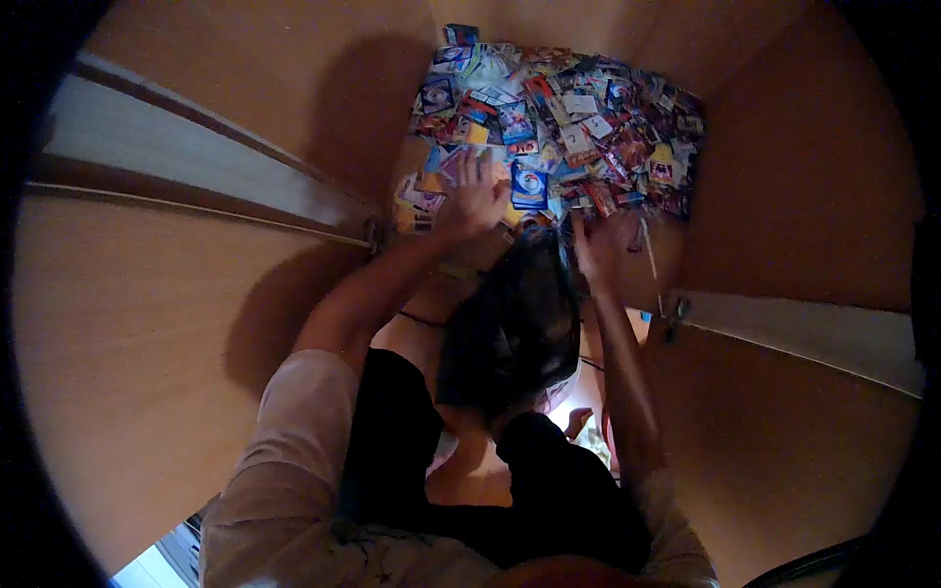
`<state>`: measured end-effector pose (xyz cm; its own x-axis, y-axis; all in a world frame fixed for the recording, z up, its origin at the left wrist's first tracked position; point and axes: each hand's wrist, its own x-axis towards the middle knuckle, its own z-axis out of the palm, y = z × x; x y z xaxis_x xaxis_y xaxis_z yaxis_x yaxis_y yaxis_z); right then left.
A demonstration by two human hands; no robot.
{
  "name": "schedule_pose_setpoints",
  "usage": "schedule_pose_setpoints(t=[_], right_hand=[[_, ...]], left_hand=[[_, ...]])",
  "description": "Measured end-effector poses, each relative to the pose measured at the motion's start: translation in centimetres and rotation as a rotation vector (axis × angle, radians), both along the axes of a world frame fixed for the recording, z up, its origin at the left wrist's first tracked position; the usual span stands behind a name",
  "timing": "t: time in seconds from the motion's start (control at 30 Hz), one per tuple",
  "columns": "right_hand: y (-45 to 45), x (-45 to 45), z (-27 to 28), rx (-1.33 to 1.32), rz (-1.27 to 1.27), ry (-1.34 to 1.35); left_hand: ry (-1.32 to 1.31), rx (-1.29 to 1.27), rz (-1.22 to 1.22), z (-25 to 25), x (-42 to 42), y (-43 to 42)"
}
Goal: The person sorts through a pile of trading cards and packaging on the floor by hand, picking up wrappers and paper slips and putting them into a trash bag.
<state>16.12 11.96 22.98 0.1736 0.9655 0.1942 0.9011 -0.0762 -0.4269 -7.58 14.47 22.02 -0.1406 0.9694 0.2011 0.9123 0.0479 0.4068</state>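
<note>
A thick spread of colourful trading cards [598, 127] covers the cabinet's wooden bottom. My left hand [478, 199] lies over the cards at the near left, fingers stretched out and slightly blurred. Just right of it is a small stack of blue-backed cards [529, 186]. A black plastic bag [515, 333] stands between my knees, its top reaching the near edge of the cards. At the bag's upper right edge, my right hand [598, 250] appears to pinch the plastic; shadow partly hides its fingers.
Wooden cabinet walls rise on both sides, with an open door at left [186, 314] and another at right [784, 421]. Metal hinges [676, 312] sit by the front edge. A thin pale strip [650, 250] lies right of my right hand. Bright light shows on the floor below.
</note>
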Motion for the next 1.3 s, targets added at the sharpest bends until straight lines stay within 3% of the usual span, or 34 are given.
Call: schedule_pose_setpoints(t=[0.07,0.17,0.2,0.23,0.3,0.33,0.37,0.43,0.53,0.6,0.63,0.77,0.83,0.87,0.93,0.97,1.03,1.1,1.2,1.3], right_hand=[[1.3,1.2,-0.6,-0.031,0.149,0.242],[4.2,4.7,-1.0,-0.159,0.184,0.292],[5.1,7.5,-1.6,-0.247,0.21,0.383],[5.4,9.4,-2.6,-0.254,0.19,0.379],[5.5,12.5,-4.5,0.254,-0.034,0.635],[5.7,13.6,-3.8,0.25,-0.053,0.625],[6.4,14.4,-2.9,0.134,-0.125,0.506],[7.7,14.8,-4.0,0.017,-0.202,0.384],[9.6,12.8,-7.3,0.017,-0.121,0.605],[9.7,9.8,-7.5,0.111,-0.145,-0.026],[9.8,9.1,-7.7,0.111,-0.145,-0.026],[10.4,8.2,-9.1,0.175,-0.081,0.319],[11.1,8.6,-10.6,0.192,-0.08,0.453],[11.4,9.3,-11.4,0.235,-0.207,0.815],[11.1,9.7,-10.2,0.274,-0.335,1.178],[10.1,9.5,-6.7,0.238,-0.541,1.192],[9.9,10.5,-5.2,0.212,-0.749,1.199],[10.1,12.7,-6.1,-0.032,-0.579,1.824],[10.9,13.7,-6.2,-0.146,-0.363,1.941],[11.8,13.5,-3.4,-0.309,-0.25,1.887]], left_hand=[[-0.048,-0.026,-0.072,0.2,3.3,-0.3],[-0.063,0.138,-0.151,-2.5,5.1,2.5],[-0.334,0.276,-0.275,-5.3,4.6,3.9],[-0.295,0.226,-0.208,-5.2,4.5,4.1],[-0.154,0.204,0.016,-5.2,5.4,5.1],[-0.052,0.231,0.173,-5.2,6.3,5.7],[-0.055,0.227,0.168,-5.0,6.6,6.2],[-0.073,-0.109,0.436,-3.7,6.9,6.8],[-0.049,-0.198,0.257,-4.5,7.5,6.4],[-0.02,-0.272,0.131,-3.9,9.2,5.4],[0.061,-0.278,0.08,-3.6,10.4,4.8],[0.206,-0.206,-0.061,-3.3,9.9,3.7],[0.143,-0.2,-0.075,-2.9,9.4,3.8],[0.079,-0.194,-0.09,-2.6,9.4,3.8],[0.05,-0.202,-0.045,-1.2,10.0,4.1],[0.02,-0.21,0.0,-0.8,10.3,4.1],[-0.032,-0.204,0.044,-1.9,10.3,4.8],[-0.085,-0.198,0.086,-2.3,10.1,5.2],[-0.139,-0.265,0.202,-0.9,11.1,5.2],[-0.196,-0.196,0.161,-2.1,10.9,6.3]])
